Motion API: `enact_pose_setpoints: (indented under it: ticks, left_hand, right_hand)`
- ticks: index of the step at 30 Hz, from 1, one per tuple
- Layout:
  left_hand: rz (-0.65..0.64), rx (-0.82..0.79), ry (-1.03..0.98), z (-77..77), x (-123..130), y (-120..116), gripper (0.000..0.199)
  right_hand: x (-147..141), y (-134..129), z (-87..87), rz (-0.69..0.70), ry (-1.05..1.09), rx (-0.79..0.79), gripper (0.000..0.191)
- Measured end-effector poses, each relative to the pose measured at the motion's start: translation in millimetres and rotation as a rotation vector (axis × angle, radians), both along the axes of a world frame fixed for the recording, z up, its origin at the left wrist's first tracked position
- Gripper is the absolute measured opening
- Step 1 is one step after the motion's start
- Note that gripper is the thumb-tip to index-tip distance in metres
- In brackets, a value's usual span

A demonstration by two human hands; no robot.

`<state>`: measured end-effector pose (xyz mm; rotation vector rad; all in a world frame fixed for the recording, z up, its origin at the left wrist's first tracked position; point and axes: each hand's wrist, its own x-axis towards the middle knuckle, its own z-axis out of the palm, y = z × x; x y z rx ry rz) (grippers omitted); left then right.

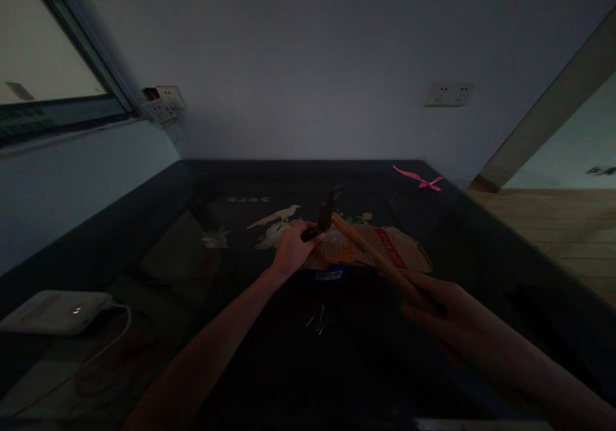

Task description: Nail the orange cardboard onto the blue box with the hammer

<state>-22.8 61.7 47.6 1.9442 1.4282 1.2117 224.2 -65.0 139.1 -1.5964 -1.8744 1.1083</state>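
"Dim light from the head camera's view; pale wall [308, 65] behind, a double socket [450, 94] on its right half, and a dark glossy table [269, 367] filling the foreground; what's on it?"

"Pink ribbon [423, 183] near the far right corner; white device [55, 312] with a cable [103, 349] down at the left edge; bird design [283, 215] towards the middle, a spotted, red-banded patch [409, 248] to its right!"

"And the hands?"

"Right hand [445, 306] clasped round the wooden-handled hammer [370, 251], well back on the handle; the shaft slants up and leftward from that grasp, so the dark head sits far ahead of the fist, over the middle of the table!"

"Left hand [289, 251]?"

"Close beside the hammer's head; its fingertips meet a dark end there, but whether they're pinching the head or something else, I can't tell; too murky!"

"Below them?"

"Blue-labelled item [331, 274] by the patch's near edge; then a few thin nail-like pieces [316, 321] lying loose nearer the camera, apart from both hands!"
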Motion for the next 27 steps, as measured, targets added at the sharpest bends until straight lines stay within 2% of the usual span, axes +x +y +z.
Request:
enact_pose_setpoints:
  ticks: [5,8,13,18,22,27]
  left_hand:
    - [-0.003,0.005,-0.002,0.4,0.7,0.0,0.008]
    - [-0.019,0.001,-0.031,1.2,1.8,0.3,0.005]
    - [0.000,0.001,0.000,0.4,1.1,0.2,0.014]
    - [-0.022,0.000,-0.029,-1.3,0.7,0.1,0.007]
    - [0.004,0.008,0.016,0.6,0.7,-0.4,0.011]
    - [-0.014,0.022,0.027,1.4,0.2,-0.3,0.007]
  right_hand:
    - [0.4,0.3,-1.2,-0.023,-0.003,-0.080,0.047]
    - [0.2,-0.2,-0.2,-0.070,-0.001,-0.056,0.050]
    - [-1.9,-0.7,5.1,-0.006,-0.015,-0.010,0.041]
    - [-0.3,-1.6,4.1,-0.084,-0.007,-0.024,0.047]
    - [-1.3,1.5,1.5,-0.039,0.015,-0.091,0.042]
    - [0.1,-0.3,2.3,-0.039,0.038,-0.092,0.046]
